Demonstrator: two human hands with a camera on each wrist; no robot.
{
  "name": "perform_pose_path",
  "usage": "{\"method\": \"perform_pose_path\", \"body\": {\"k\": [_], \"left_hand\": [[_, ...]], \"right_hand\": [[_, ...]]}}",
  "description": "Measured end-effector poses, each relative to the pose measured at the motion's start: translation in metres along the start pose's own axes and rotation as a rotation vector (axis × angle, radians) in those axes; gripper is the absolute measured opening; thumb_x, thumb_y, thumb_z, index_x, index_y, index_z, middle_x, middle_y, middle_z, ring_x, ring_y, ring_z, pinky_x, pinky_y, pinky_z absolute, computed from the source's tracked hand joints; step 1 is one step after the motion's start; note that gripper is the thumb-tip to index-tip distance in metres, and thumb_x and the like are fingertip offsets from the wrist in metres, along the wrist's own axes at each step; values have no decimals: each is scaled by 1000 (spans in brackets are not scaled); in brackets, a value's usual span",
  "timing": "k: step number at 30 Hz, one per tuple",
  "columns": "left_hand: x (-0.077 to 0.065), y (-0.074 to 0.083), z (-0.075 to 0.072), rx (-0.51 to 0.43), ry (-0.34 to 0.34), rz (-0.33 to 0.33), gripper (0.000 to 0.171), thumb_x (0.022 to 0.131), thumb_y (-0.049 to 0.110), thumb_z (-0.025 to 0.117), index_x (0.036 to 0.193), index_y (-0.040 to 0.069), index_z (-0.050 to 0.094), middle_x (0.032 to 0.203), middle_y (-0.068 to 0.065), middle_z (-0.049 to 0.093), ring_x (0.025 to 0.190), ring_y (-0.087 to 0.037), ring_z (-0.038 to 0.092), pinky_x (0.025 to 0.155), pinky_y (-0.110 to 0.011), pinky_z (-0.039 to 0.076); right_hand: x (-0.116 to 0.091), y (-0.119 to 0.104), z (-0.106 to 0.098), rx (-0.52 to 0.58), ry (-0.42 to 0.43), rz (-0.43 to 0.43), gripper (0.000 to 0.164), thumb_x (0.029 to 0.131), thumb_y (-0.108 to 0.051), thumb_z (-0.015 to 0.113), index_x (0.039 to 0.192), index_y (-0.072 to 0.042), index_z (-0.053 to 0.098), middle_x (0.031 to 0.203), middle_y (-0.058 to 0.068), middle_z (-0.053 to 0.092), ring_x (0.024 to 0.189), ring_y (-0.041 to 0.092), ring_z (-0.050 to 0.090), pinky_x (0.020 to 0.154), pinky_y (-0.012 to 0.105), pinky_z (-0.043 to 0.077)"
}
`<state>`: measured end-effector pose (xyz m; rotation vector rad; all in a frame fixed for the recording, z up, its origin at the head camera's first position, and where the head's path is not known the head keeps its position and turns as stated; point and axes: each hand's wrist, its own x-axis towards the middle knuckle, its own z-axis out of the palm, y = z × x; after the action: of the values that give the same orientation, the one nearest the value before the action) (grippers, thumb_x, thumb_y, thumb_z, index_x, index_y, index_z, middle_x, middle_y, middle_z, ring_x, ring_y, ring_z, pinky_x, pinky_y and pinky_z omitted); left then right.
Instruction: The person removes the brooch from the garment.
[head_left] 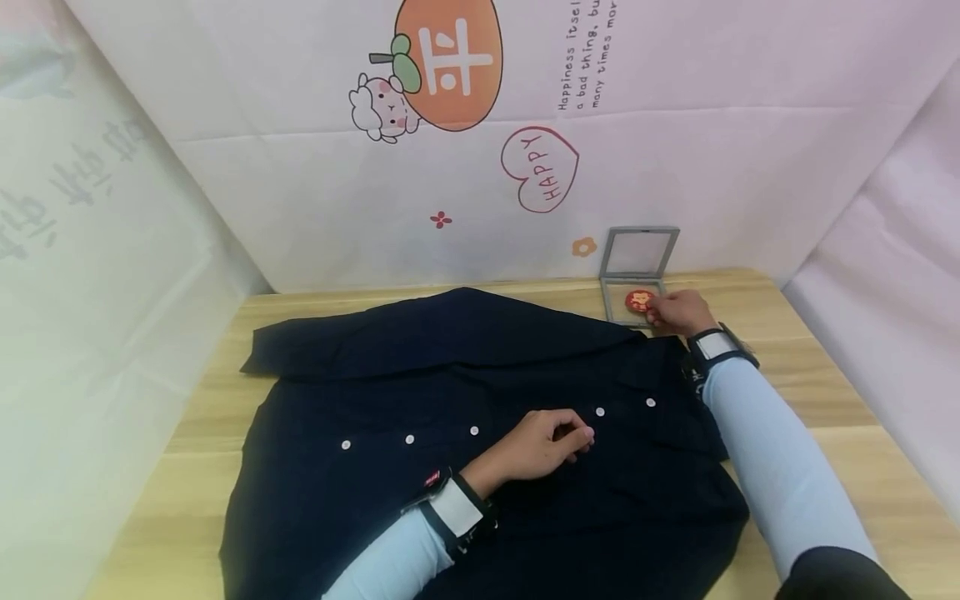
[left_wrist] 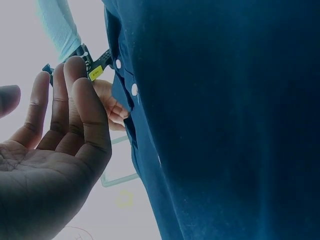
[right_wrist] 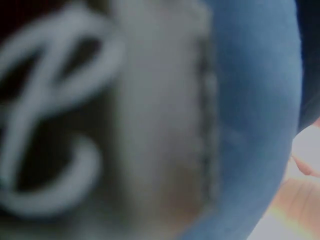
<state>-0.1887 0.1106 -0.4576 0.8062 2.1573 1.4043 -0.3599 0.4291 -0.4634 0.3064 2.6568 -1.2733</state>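
At the table's back right, my right hand (head_left: 681, 312) pinches a red disc with a gold design (head_left: 638, 301) by its right edge. The disc overlaps the lower half of a grey-framed case (head_left: 609, 302), whose clear lid (head_left: 639, 252) stands raised against the backdrop. A dark navy shirt (head_left: 390, 492) with white buttons lies spread across the table. Over its front, my left hand (head_left: 542, 444) hovers with loosely curled fingers and holds nothing. The left wrist view shows that same hand's palm and relaxed fingers (left_wrist: 92, 117) beside the shirt.
Wood-grain table (head_left: 795, 367) shows around the shirt. A white printed cloth (head_left: 300, 208) hangs behind, with more cloth on both sides. Blurred lettering (right_wrist: 50, 100) and blue fabric (right_wrist: 250, 100) block most of the right wrist view.
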Motion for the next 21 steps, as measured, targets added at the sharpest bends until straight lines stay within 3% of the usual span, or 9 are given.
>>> {"method": "perform_pose_path", "body": {"k": [6,14,17,21], "left_hand": [[1,-1,3,-4,-8,9,26,103,28,51,102,9,68,95,-3,69,76,-2,64,68,-18,52],[3,-5,-3,11,5,12,27,103,30,50,103,11,69,96,-2,69,76,-2,65,68,-18,52],[2,-7,-6,17,16,15,27,104,30,50,104,11,69,97,-4,70,77,-3,65,69,-18,52],[-1,-8,-13,15,40,3,28,104,30,49,106,10,68,99,-5,70,79,-6,66,70,-19,52]], "right_hand": [[-5,0,2,-26,21,3,37,98,-26,46,96,4,67,60,-14,62,59,1,59,58,18,50],[-8,9,-2,-83,14,-15,49,103,-32,43,117,12,60,70,-11,67,65,2,61,63,18,49],[-10,11,1,-98,29,-43,52,103,-33,44,123,13,57,81,4,73,71,7,65,66,20,51],[-17,6,7,-181,77,-93,57,102,-38,43,127,12,55,108,25,69,94,29,67,76,31,52]]}}
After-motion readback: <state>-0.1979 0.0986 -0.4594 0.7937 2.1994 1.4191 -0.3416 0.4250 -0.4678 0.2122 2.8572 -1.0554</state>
